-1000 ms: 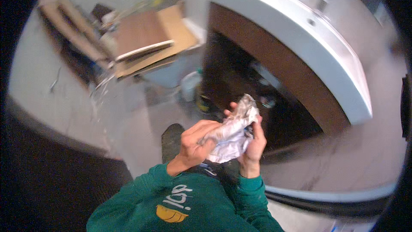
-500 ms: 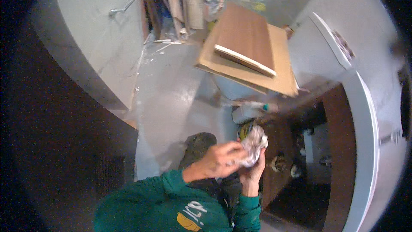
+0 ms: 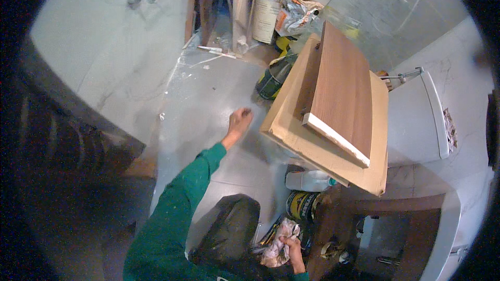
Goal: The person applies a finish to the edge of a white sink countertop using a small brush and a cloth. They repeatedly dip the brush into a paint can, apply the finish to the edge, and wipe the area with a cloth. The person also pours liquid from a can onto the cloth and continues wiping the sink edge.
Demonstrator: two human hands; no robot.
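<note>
My left hand point(image 3: 238, 125) reaches out over the grey floor, arm stretched forward. Its fingers are curled together around a small dark spot; I cannot make out what they hold, if anything. Just beyond it stands a dark green container point(image 3: 273, 80), partly under the cardboard. Low in the view, beside my knee, my right hand point(image 3: 295, 254) grips a crumpled, stained whitish rag point(image 3: 280, 242). Behind the rag are a black and yellow tin point(image 3: 300, 204) and a translucent plastic jug point(image 3: 307, 181) with a green cap.
A brown wooden board point(image 3: 344, 93) lies on a cardboard sheet point(image 3: 291, 132) at right. Below is an open brown cabinet point(image 3: 416, 239) with pipe fittings. Wood strips point(image 3: 239, 10), a white canister point(image 3: 265, 20) and a crumpled plastic bag point(image 3: 298, 8) stand at the back.
My left hand has left the rag and stretched forward to the left. My right hand has lowered with the rag in it. The view has shifted, showing more of the back.
</note>
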